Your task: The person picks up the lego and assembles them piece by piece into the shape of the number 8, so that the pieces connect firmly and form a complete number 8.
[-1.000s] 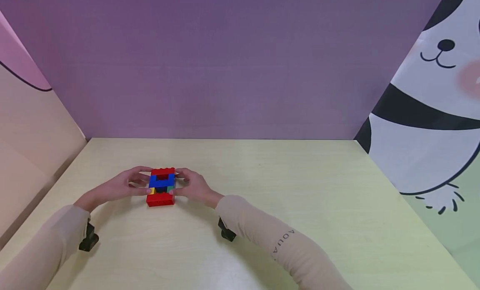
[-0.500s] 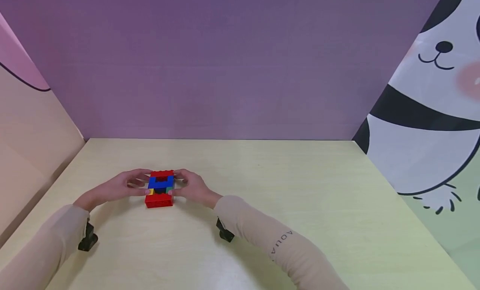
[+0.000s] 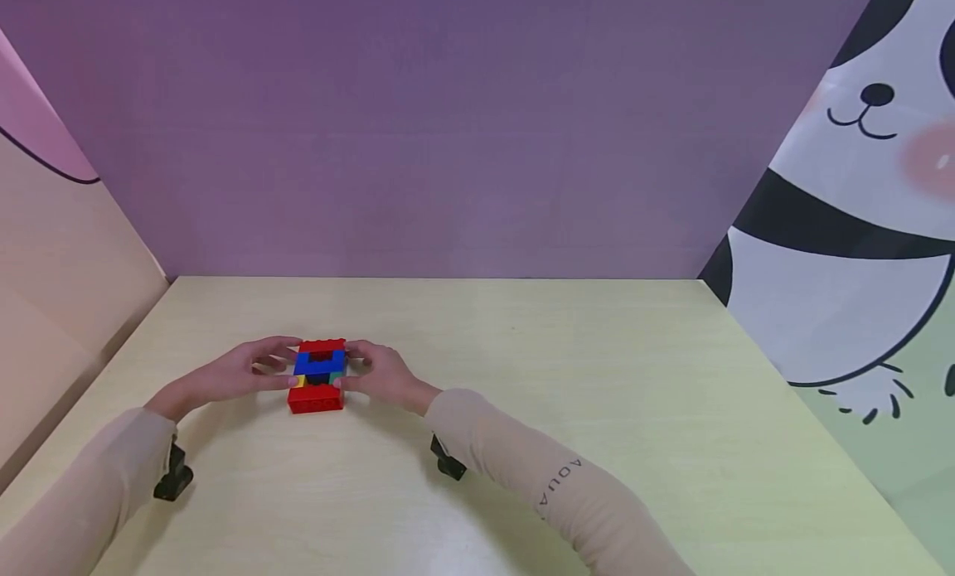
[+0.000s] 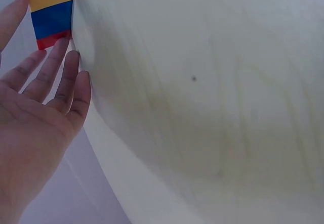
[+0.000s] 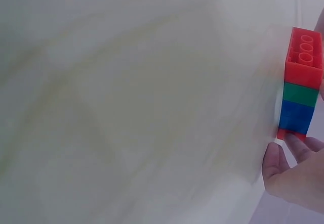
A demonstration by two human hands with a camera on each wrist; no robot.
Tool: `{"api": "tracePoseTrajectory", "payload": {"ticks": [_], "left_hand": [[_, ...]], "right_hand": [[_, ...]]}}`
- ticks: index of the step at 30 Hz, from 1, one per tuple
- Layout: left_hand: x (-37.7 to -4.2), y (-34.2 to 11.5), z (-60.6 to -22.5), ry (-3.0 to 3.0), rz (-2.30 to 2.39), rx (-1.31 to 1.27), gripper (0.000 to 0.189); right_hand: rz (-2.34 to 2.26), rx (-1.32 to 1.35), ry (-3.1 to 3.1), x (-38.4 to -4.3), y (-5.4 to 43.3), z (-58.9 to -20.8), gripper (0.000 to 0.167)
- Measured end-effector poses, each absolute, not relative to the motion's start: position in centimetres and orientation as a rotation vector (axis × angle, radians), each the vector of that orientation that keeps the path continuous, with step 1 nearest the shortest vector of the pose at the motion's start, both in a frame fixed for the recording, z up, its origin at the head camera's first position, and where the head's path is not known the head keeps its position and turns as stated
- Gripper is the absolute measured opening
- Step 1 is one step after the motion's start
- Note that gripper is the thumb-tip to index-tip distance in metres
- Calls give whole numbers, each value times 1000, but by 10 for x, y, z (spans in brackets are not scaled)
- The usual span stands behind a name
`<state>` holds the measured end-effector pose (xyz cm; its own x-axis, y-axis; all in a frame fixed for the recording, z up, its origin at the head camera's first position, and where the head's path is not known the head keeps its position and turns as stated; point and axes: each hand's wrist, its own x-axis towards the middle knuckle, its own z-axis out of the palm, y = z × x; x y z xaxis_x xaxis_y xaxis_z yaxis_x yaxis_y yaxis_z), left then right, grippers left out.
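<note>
A toy brick assembly (image 3: 317,399) lies on the table towards the left, with red bricks at its near and far ends and blue ones between. Yellow shows on its left side and green on its right. My left hand (image 3: 233,372) holds the left side, thumb by the yellow brick and index finger at the far red end. From the opposite side my right hand (image 3: 386,377) holds it, thumb by the green brick. The right wrist view shows the open underside of a red brick (image 5: 304,52). In the left wrist view, fingertips (image 4: 62,43) touch the far red brick.
The pale wooden table (image 3: 522,410) meets a purple panel (image 3: 448,145) at the back. A beige wall (image 3: 67,286) borders the left, and a panda picture (image 3: 836,302) is at the right. Black wrist cameras (image 3: 175,475) hang under both sleeves.
The head view has shifted very slightly. Both hands keep their places on the brick assembly, with no clear movement of the bricks.
</note>
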<state>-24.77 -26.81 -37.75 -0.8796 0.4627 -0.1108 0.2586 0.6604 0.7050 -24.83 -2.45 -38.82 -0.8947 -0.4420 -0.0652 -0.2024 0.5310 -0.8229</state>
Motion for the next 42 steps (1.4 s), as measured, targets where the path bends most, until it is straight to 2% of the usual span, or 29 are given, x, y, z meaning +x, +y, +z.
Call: {"api": "tracePoseTrajectory", "payload": {"ticks": [21, 31, 42], "left_hand": [[-244, -270, -363, 2597, 970, 636, 61], [-240, -284, -352, 2675, 876, 617, 62], [-235, -306, -340, 2801, 826, 619, 60]], "right_hand": [[-1191, -724, 2586, -254, -4, -380, 51], [-1170, -765, 2655, -265, 33, -368, 51], [-1127, -823, 2820, -273, 98, -359, 48]]}}
